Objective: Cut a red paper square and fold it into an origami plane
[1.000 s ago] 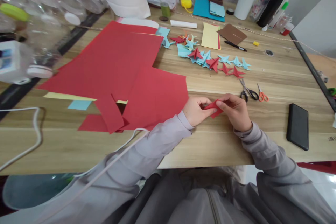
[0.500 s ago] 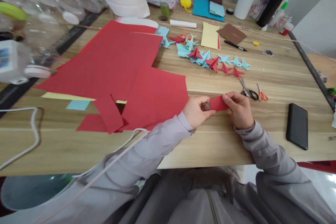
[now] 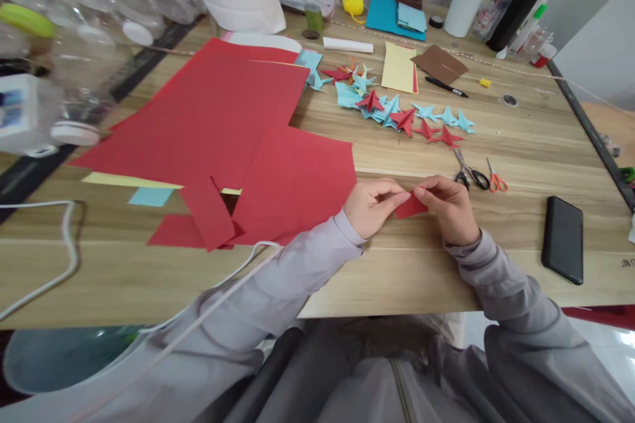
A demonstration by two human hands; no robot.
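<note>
Between my two hands is a small piece of red paper [image 3: 411, 207], held over the front part of the table. My left hand [image 3: 373, 206] pinches its upper left edge between thumb and fingers. From the other side my right hand [image 3: 449, 209] grips its upper right edge, the two thumbs close together. The fingers hide part of the paper, so its folds cannot be made out. Large red paper sheets [image 3: 292, 178] lie just left of my left hand. Black-handled scissors [image 3: 471, 173] and small orange scissors [image 3: 497, 178] rest beyond my right hand.
Folded red and blue paper cranes [image 3: 404, 120] lie across the middle of the table. A phone [image 3: 562, 239] is at the right. Red strips [image 3: 207, 215] and a white cable [image 3: 69, 238] are on the left. Plastic bottles [image 3: 79, 73] crowd the far left.
The red paper has been turned and lowered a little in my fingers. Both hands now pinch its top edge, with the thumbs nearer each other.
</note>
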